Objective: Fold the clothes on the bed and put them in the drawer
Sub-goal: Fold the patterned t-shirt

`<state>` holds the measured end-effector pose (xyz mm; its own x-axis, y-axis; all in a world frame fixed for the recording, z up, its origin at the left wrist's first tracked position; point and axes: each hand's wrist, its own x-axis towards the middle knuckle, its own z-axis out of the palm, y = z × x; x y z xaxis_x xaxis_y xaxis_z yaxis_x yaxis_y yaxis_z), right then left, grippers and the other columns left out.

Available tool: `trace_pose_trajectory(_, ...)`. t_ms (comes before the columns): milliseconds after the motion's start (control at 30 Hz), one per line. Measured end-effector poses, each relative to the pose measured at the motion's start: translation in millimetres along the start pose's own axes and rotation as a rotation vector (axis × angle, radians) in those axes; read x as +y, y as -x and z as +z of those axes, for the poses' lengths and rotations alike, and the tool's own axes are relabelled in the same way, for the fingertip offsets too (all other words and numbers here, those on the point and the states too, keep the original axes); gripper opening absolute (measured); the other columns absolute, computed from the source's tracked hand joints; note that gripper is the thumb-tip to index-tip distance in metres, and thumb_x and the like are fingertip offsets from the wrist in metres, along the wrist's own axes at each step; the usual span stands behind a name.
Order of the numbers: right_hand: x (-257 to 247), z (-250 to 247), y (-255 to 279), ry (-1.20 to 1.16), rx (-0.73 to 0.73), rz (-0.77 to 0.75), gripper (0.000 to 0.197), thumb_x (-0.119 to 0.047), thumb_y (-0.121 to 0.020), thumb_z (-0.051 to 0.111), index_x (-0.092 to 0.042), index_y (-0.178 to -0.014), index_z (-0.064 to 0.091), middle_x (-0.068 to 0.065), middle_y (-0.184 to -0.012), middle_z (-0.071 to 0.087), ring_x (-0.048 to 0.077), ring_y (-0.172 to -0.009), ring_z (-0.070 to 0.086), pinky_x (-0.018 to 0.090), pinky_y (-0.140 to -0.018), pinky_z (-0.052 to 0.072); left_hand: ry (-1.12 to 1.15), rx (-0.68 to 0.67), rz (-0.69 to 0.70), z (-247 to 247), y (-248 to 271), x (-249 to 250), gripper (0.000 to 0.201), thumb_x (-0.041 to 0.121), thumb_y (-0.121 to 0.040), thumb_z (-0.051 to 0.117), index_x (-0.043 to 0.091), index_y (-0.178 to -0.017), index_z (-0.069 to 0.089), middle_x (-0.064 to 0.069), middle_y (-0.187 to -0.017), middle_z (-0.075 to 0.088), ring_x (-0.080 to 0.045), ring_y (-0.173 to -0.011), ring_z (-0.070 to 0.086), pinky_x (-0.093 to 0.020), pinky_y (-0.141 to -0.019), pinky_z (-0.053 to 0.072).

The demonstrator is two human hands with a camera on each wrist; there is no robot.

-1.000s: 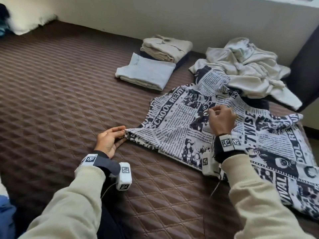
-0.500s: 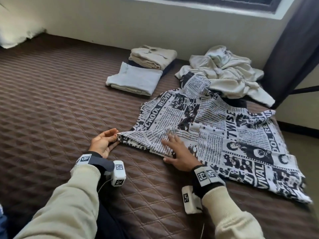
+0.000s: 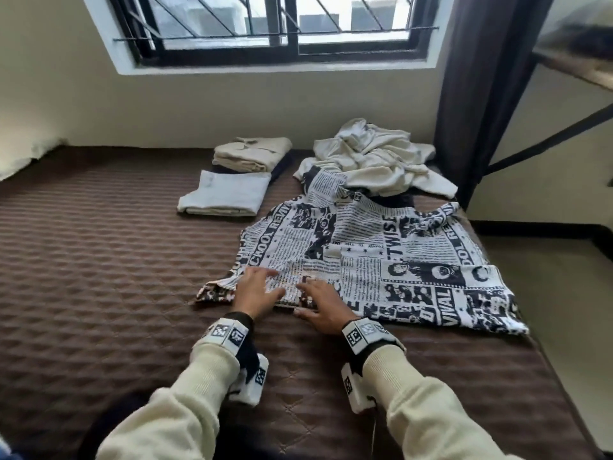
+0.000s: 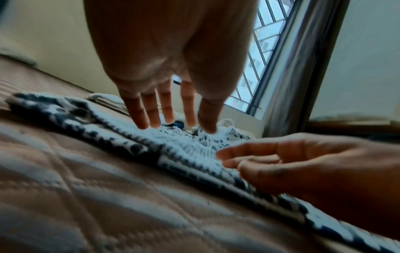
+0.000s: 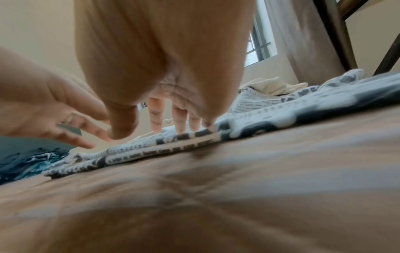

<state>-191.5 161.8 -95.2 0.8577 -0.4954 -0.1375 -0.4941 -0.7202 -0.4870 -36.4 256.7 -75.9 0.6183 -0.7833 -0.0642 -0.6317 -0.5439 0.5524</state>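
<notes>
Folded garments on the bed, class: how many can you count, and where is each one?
2. A beige folded garment lies by the wall under the window; a white folded garment lies just in front of it. Something dark under the beige one may be another.

Barred window point(image 3: 275, 24), dark curtain point(image 3: 477, 94), cream walls point(image 3: 53, 78)
</notes>
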Motion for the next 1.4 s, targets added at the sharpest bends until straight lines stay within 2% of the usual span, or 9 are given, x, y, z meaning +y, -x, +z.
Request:
trace_pose_trajectory(200, 93.1, -38.8, 80.9, 0.212, -0.121, 0.291, 0.103, -0.088, -0.068, 0.011, -0.033, -0.155, 0.011, -0.001, -0.164, 0.001, 0.031, -0.149, 0.002, 0.05, -0.119, 0.008, -0.229, -0.128, -0.135, 38.6, -1.2, -9.5, 0.064, 0.062, -0.087, 0.054, 0.048, -0.145, 0.029, 0.009, -0.161, 0.009, -0.02, -0.148, 0.007, -0.059, -0.115, 0.013)
trace_pose_trajectory(367, 180.7, -83.7, 158.1, 0.097, -0.033, 0.662, 0.058, -0.061, -0.097, 0.013, -0.044, -0.152, 0.005, -0.01, -0.161, -0.012, 0.028, -0.149, -0.01, 0.054, -0.119, -0.001, -0.236, -0.159, -0.204, 47.2, -1.5, -3.4, 0.067, 0.063, -0.088, 0.05, 0.046, -0.147, 0.022, 0.009, -0.162, -0.002, -0.023, -0.149, -0.003, -0.068, -0.112, 0.006)
trace_pose_trajectory(567, 229.0, -96.1, 200.3, -0.07, 0.105, 0.969, 0.075, -0.076, -0.089, 0.017, -0.04, -0.153, 0.006, 0.012, -0.163, 0.002, 0.031, -0.149, -0.006, 0.052, -0.118, -0.004, -0.234, -0.161, -0.236, 52.7, -8.8, 3.0, 0.064, 0.053, -0.088, 0.055, 0.036, -0.145, 0.033, 0.001, -0.163, -0.001, -0.032, -0.148, -0.004, -0.063, -0.115, 0.007)
trace_pose_trajectory(767, 189.7, -87.7, 166.6, 0.089, 0.111, 0.703, 0.071, -0.063, -0.095, 0.036, -0.034, -0.154, 0.011, 0.006, -0.163, -0.001, 0.029, -0.149, -0.007, 0.051, -0.118, 0.001, -0.479, -0.031, -0.288, 51.8, 13.6, 56.4, 0.046, 0.025, -0.093, 0.048, 0.026, -0.139, 0.042, -0.003, -0.159, 0.019, -0.035, -0.146, 0.011, -0.071, -0.109, 0.004)
trace_pose_trajectory(933, 195.3, -96.6, 146.9, 0.086, -0.022, 0.696, 0.062, -0.067, -0.095, 0.026, -0.046, -0.151, 0.01, -0.006, -0.163, -0.005, 0.026, -0.15, -0.004, 0.059, -0.117, 0.005, -0.421, -0.256, 0.295, 68.9, 15.2, 90.6, 0.053, 0.0, -0.088, 0.048, 0.025, -0.134, 0.054, 0.0, -0.145, 0.045, -0.025, -0.129, 0.047, -0.046, -0.107, 0.039)
trace_pose_trajectory(1000, 203.9, -108.6, 143.1, 0.033, 0.043, 0.838, 0.066, -0.07, -0.092, 0.028, -0.041, -0.151, 0.021, -0.006, -0.163, 0.008, 0.029, -0.149, 0.008, 0.064, -0.114, 0.011, -0.369, -0.274, 0.364, 66.3, 4.3, 104.4, 0.036, 0.007, -0.09, 0.053, 0.026, -0.117, 0.067, -0.001, -0.128, 0.06, -0.023, -0.114, 0.059, -0.039, -0.097, 0.049)
trace_pose_trajectory(1100, 206.5, -133.7, 134.4, -0.015, 0.172, 0.987, 0.067, -0.069, -0.091, 0.04, -0.022, -0.139, 0.047, 0.009, -0.152, 0.038, 0.037, -0.141, 0.028, 0.059, -0.114, 0.018, -0.335, 0.004, 0.396, 50.5, -29.9, 124.5, 0.02, 0.014, -0.094, 0.057, 0.024, -0.103, 0.072, -0.003, -0.106, 0.071, -0.021, -0.087, 0.066, -0.035, -0.076, 0.056)
trace_pose_trajectory(1200, 208.6, -158.5, 111.7, 0.053, 0.331, 0.902, 0.054, -0.061, -0.089, 0.054, -0.015, -0.116, 0.06, 0.015, -0.134, 0.055, 0.036, -0.131, 0.042, 0.053, -0.11, 0.029, -0.385, 0.117, 0.431, 32.6, -77.0, 138.3, 0.015, 0.011, -0.091, 0.057, 0.014, -0.098, 0.071, -0.008, -0.099, 0.069, -0.024, -0.084, 0.063, -0.03, -0.065, 0.046)
trace_pose_trajectory(1400, 241.4, -196.7, 31.9, 0.066, 0.486, 0.736, 0.021, -0.03, -0.091, 0.059, -0.018, -0.108, 0.065, 0.014, -0.116, 0.066, 0.034, -0.105, 0.061, 0.042, -0.091, 0.05, -0.406, 0.036, 0.535, 19.4, -173.1, 157.5, 0.031, 0.009, -0.09, 0.06, 0.01, -0.12, 0.064, -0.013, -0.123, 0.063, -0.031, -0.113, 0.056, -0.039, -0.095, 0.043)
